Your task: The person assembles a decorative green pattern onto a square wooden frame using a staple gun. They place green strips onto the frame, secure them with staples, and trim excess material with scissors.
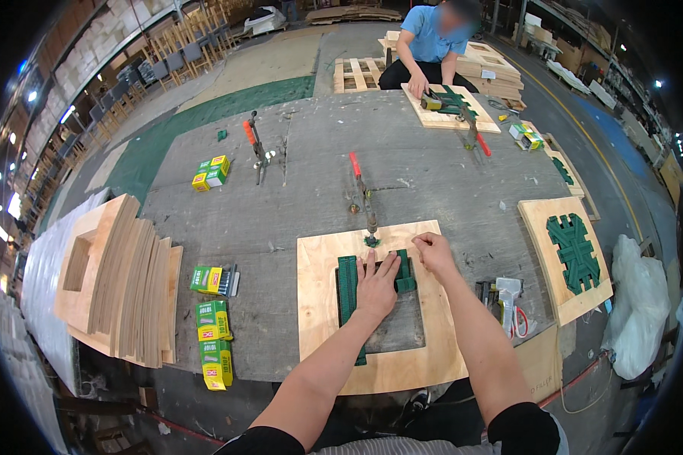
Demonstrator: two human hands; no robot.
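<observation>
A plywood frame (316,265) with a square opening lies in front of me on the grey-covered table. My left hand (378,290) rests flat near the opening's far edge, fingers stretched over green webbing. One green strip (347,296) runs along the left of the opening; a shorter green piece (404,271) sits just right of my fingers. Over the frame's far right part, my right hand (435,254) is closed in a pinch; what it holds, if anything, I cannot make out. Beyond my left fingertips, a red-handled toggle clamp (369,205) reaches onto the frame's far edge.
Stacked plywood frames (121,280) and yellow-green boxes (214,321) stand left. A staple gun (507,292) lies right, near a board with woven green webbing (573,254). Another clamp (257,148) stands farther back. Across the table, a person (432,45) handles another webbed board (425,117).
</observation>
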